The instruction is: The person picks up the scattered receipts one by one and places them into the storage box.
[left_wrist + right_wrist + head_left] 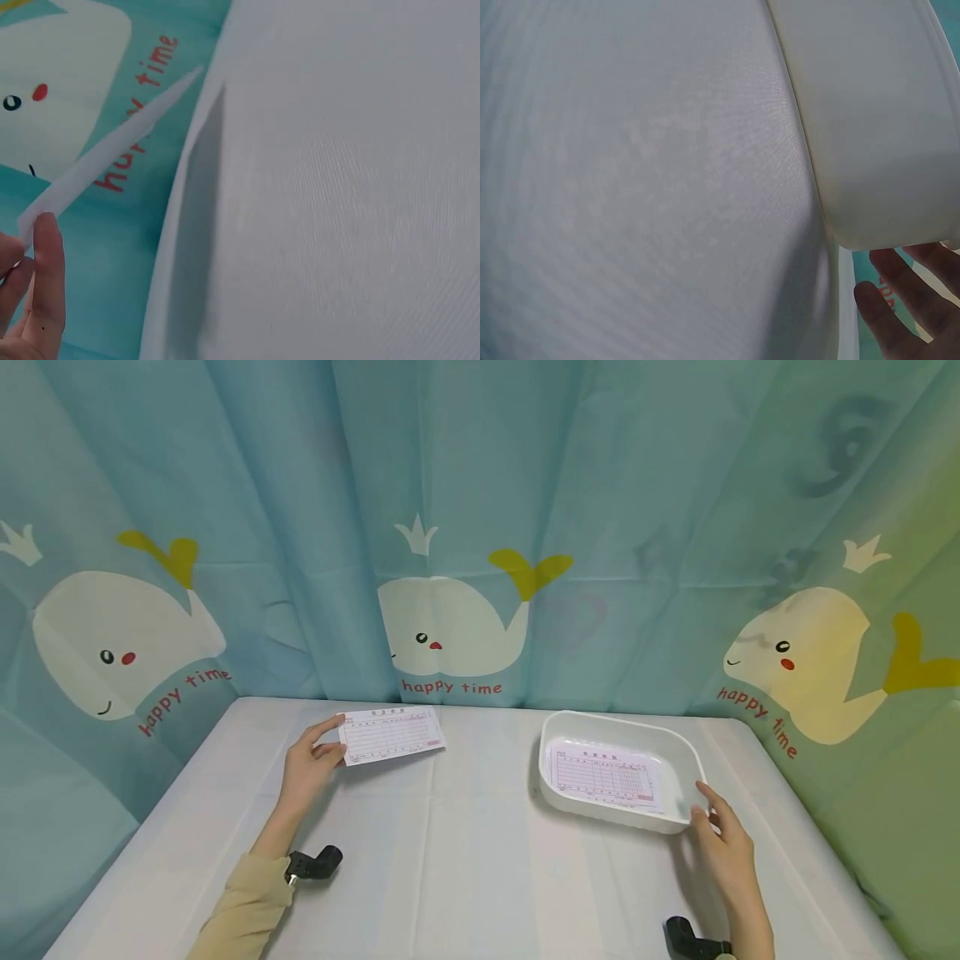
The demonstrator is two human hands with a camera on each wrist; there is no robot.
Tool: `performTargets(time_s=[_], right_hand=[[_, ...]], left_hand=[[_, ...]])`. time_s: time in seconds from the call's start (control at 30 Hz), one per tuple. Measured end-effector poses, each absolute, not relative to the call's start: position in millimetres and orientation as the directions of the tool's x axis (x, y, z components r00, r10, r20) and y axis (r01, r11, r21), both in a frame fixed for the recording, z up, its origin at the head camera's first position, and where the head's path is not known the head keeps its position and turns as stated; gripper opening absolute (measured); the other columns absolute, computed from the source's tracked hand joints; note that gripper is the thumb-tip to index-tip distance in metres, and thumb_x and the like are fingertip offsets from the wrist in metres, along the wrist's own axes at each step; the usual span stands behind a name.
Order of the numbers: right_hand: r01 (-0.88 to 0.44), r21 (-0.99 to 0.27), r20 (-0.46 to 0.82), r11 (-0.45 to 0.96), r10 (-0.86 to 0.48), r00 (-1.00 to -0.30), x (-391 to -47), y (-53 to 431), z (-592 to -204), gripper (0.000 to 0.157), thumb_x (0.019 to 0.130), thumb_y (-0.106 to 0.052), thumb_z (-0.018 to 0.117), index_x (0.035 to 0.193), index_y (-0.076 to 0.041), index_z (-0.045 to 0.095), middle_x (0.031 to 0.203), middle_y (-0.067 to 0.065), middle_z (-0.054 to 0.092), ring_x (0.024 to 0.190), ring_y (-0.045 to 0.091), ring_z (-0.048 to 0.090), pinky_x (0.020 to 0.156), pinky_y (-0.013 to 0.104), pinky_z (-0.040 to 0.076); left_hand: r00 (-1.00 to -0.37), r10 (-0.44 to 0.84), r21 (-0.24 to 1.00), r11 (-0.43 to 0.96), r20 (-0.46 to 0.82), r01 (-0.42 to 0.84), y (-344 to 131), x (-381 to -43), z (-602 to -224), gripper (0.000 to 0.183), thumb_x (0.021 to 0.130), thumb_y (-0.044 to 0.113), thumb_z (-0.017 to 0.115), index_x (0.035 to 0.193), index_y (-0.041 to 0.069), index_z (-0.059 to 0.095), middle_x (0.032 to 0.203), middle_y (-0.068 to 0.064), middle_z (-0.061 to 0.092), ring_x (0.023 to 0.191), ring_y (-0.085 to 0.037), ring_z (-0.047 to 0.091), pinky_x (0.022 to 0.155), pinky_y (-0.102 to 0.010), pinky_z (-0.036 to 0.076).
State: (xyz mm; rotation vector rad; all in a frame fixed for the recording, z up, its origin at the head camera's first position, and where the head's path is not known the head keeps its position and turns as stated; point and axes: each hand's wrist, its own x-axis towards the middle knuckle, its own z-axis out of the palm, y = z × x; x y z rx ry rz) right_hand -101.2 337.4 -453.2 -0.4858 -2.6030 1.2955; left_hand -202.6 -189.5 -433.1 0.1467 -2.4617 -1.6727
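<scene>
My left hand [306,772] pinches the left edge of a white receipt form [393,735] printed with a pink grid. The form is raised at a slant over the far left of the table, and in the left wrist view it shows nearly edge-on. At the right, my right hand [727,847] holds the near right corner of a white plastic tray [611,817], thumb and forefinger at its rim. A similar pink-printed receipt form [603,775] lies flat inside. From the right wrist, the tray's outer wall [885,135] shows with the fingers [907,292] at its end.
A white cloth [480,868] covers the table. Behind it and along both sides hangs a blue-green curtain [465,460] with whale prints. Black camera mounts sit on the left wrist [318,863] and the right wrist [690,939].
</scene>
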Motion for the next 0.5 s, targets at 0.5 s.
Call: performTargets(time_s=[0.5], right_hand=[[0.195, -0.793, 0.048, 0.577, 0.378, -0.925, -100.3, 338.1, -455.5, 0.05, 0.102, -0.026, 0.035, 0.148, -0.007, 0.034, 0.152, 0.029, 0.029, 0.129, 0.047, 0.037, 0.101, 0.061, 0.035]], left_hand=[[-0.991, -0.136, 0.981, 0.191, 0.015, -0.012, -173.7, -186.5, -434.7, 0.048, 0.092, -0.003, 0.054, 0.139, 0.007, 0.049, 0.098, -0.002, 0.065, 0.079, 0.006, 0.061, 0.071, -0.014, 0.053]])
